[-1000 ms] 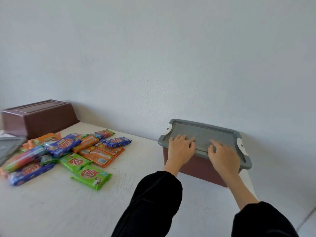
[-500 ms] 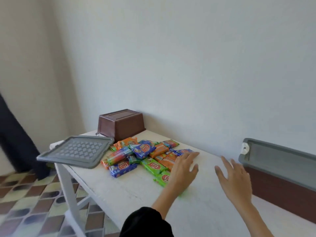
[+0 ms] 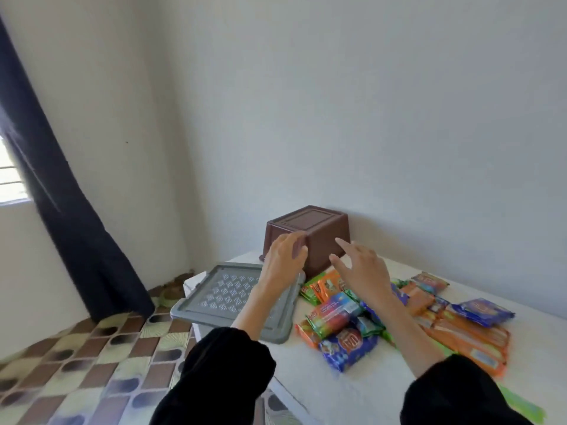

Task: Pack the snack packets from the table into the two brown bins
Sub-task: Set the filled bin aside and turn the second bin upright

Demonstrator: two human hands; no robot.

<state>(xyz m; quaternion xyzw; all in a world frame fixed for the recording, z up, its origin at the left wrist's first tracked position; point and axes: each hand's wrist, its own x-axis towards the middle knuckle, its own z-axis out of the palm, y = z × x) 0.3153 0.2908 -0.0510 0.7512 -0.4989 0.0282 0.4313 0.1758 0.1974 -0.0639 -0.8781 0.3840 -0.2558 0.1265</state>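
Note:
A brown bin point(image 3: 319, 231) stands upside down at the table's far left corner, against the wall. My left hand point(image 3: 283, 262) hovers open just in front of its near corner, fingers spread, holding nothing. My right hand point(image 3: 362, 268) is open too, a little to the right, above the snack pile. Several snack packets point(image 3: 340, 314) in orange, green and blue lie heaped on the white table point(image 3: 352, 384) to the right of the bin. The second brown bin is out of view.
A grey bin lid point(image 3: 227, 299) lies flat at the table's left edge, overhanging it a little, under my left forearm. A dark curtain point(image 3: 70, 216) hangs at the left by a window. Patterned floor tiles show below the table edge.
The view has swung left, away from the lidded bin on the right. Both hands left that lid, crossed over the packets and now reach toward the overturned bin.

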